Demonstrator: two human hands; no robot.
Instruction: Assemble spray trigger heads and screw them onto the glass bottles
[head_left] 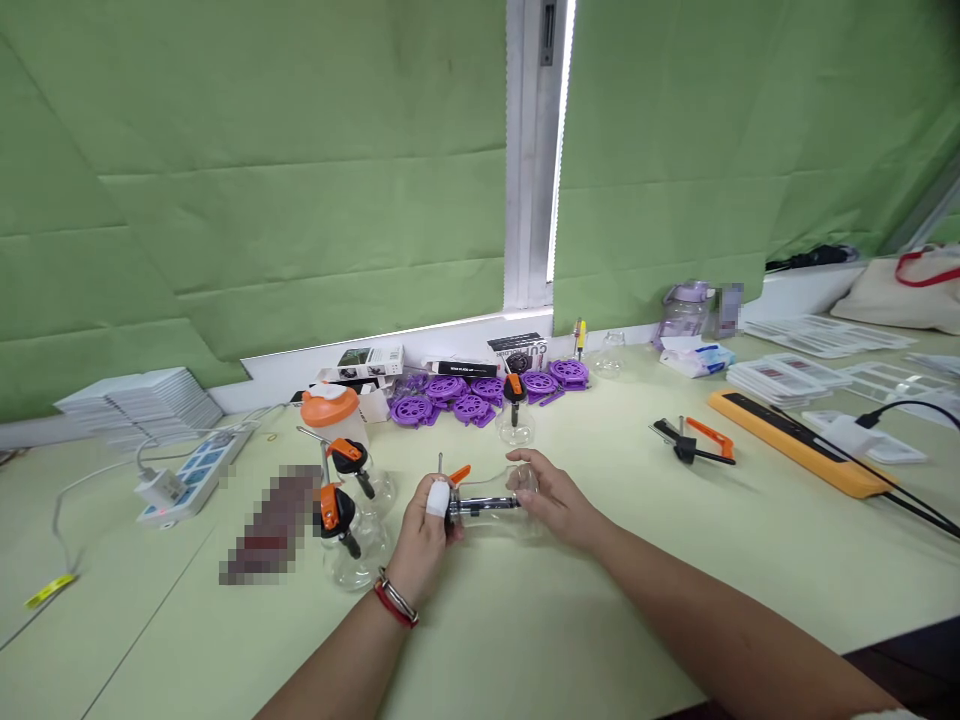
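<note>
A clear glass bottle (pixel 491 518) lies on its side between my hands, with a dark tube running inside it. My left hand (pixel 426 530), with white tape on the thumb, is closed round its black cap, from which an orange lever (pixel 460 475) sticks up. The fingers of my right hand (pixel 555 500) wrap the bottle's rounded base. To the left stand two similar glass bottles with black and orange tops (pixel 334 508) (pixel 349 455). Another bottle (pixel 514 420) of this kind stands upright just beyond my hands.
Purple reels (pixel 472 408) and boxes (pixel 370 360) line the back, beside an orange-lidded container (pixel 331 403). A power strip (pixel 199 475) is at left. At right lie a black and orange part (pixel 684 448) and a yellow power bar (pixel 795 443).
</note>
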